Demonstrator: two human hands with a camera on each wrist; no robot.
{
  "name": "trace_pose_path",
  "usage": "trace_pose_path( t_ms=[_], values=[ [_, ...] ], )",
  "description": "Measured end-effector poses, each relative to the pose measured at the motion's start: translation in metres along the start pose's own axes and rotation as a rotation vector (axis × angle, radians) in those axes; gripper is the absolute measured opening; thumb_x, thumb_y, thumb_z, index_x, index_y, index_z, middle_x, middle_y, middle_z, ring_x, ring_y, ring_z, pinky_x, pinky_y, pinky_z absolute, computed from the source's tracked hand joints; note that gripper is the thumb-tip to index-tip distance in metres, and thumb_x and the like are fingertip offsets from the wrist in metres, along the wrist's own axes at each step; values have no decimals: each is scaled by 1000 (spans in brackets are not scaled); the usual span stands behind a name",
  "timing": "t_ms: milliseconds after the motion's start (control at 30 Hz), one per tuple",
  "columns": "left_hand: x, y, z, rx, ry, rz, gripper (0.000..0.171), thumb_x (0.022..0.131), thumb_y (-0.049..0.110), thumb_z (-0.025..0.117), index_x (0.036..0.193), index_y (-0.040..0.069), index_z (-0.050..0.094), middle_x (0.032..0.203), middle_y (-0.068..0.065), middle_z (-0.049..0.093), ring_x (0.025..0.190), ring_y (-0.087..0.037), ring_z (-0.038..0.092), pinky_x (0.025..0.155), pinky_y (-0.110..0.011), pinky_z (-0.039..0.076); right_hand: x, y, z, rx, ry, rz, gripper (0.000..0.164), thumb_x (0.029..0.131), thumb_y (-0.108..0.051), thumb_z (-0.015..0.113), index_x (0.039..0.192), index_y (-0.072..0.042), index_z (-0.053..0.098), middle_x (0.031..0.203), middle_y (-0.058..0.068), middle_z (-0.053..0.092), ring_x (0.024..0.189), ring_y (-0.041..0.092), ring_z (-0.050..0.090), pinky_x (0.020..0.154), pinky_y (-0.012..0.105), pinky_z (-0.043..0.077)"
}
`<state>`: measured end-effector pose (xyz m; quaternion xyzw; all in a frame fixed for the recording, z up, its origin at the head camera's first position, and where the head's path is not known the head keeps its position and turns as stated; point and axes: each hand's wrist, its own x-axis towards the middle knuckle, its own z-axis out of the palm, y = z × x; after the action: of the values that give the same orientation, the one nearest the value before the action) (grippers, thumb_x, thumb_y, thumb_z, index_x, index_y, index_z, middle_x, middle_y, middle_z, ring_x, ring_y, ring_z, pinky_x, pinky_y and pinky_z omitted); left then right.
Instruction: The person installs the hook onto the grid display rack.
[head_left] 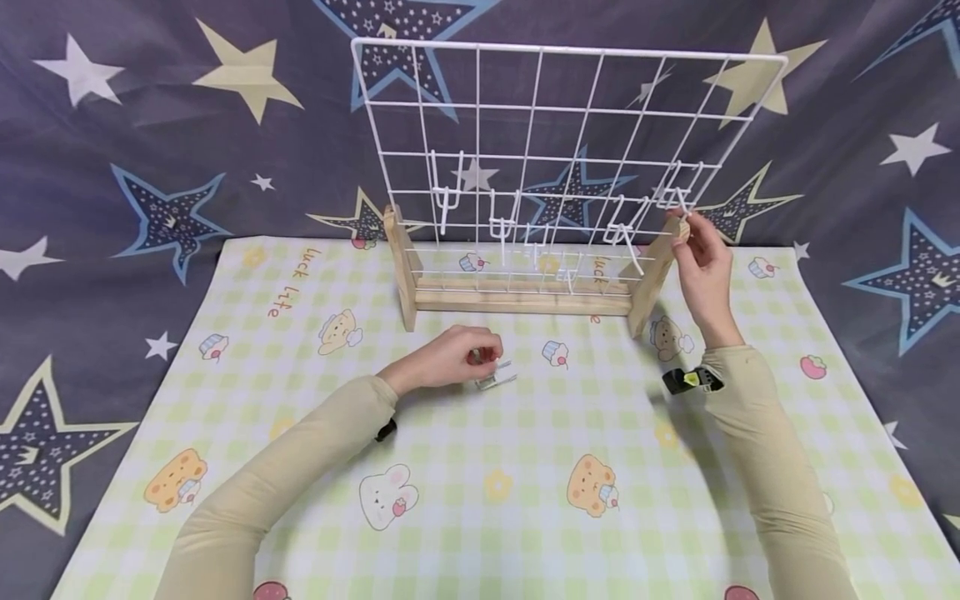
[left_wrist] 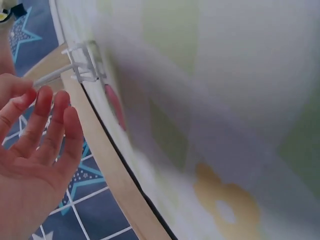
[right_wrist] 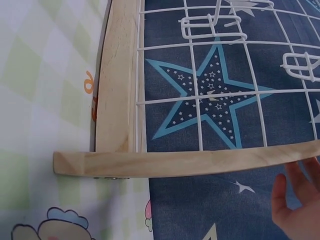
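My left hand point(head_left: 461, 357) pinches the prong of a white wire hook point(head_left: 495, 379) just above the tablecloth, left of centre. In the left wrist view, the hook's square backing point(left_wrist: 86, 62) points away from the fingertips, and the other fingers are spread. A white wire grid rack point(head_left: 540, 108) stands upright in a wooden base at the back, leaning slightly. With my right hand point(head_left: 705, 267) I grip the upper end of its right wooden side piece point(head_left: 656, 279); in the right wrist view the fingers point(right_wrist: 297, 182) meet the wood's edge, and the thumb is not clearly visible.
Several white hooks hang on the grid, among them a left one point(head_left: 446, 196), a lower one point(head_left: 502, 227) and a right one point(head_left: 621, 233). A checked, cartoon-printed tablecloth point(head_left: 480, 533) covers the table. Behind stands a dark star-patterned cloth point(head_left: 187, 150).
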<state>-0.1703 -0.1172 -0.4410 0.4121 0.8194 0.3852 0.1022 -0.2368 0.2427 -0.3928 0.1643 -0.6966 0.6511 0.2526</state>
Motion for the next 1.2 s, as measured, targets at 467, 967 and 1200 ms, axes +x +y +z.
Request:
trace_pose_path(
  t_ms=[467, 967, 1200],
  values=[
    [-11, 1, -34, -175, 109, -122, 7, 85, -5, 68, 89, -1, 65, 86, -8, 65, 81, -20, 61, 77, -31, 57, 3, -2, -3, 56, -4, -8, 35, 90, 16, 46, 121, 10, 60, 118, 13, 64, 106, 20, 59, 92, 24, 48],
    [-32, 9, -68, -305, 292, -182, 10, 87, -10, 61, 96, -6, 62, 91, -22, 64, 82, -31, 66, 72, -33, 61, 2, 0, -4, 104, -10, 10, 34, 89, 17, 45, 119, 12, 59, 117, 17, 64, 105, 21, 60, 89, 23, 48],
    [-36, 20, -89, -256, 347, -158, 6, 91, -7, 59, 96, -4, 61, 87, -19, 67, 80, -38, 68, 70, -34, 61, 1, -3, -3, 92, -14, 10, 32, 90, 16, 45, 118, 12, 59, 116, 15, 64, 105, 21, 60, 89, 24, 48]
  ],
)
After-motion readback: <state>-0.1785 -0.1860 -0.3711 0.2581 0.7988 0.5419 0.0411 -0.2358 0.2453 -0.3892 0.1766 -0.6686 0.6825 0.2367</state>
